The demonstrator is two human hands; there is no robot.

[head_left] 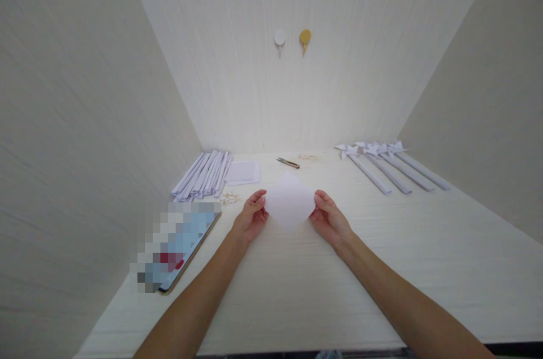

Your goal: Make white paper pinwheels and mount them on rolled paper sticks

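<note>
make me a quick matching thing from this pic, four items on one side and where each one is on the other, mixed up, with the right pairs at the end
1. white paper sheet
2. small snips
3. yellow hook
4. star-topped paper sticks

A. up on the back wall
B. side by side on the right of the table
C. between the left hand and right hand
D. on the table, beyond the hands, near the middle

Pairs: 1-C, 2-D, 3-A, 4-B
</note>
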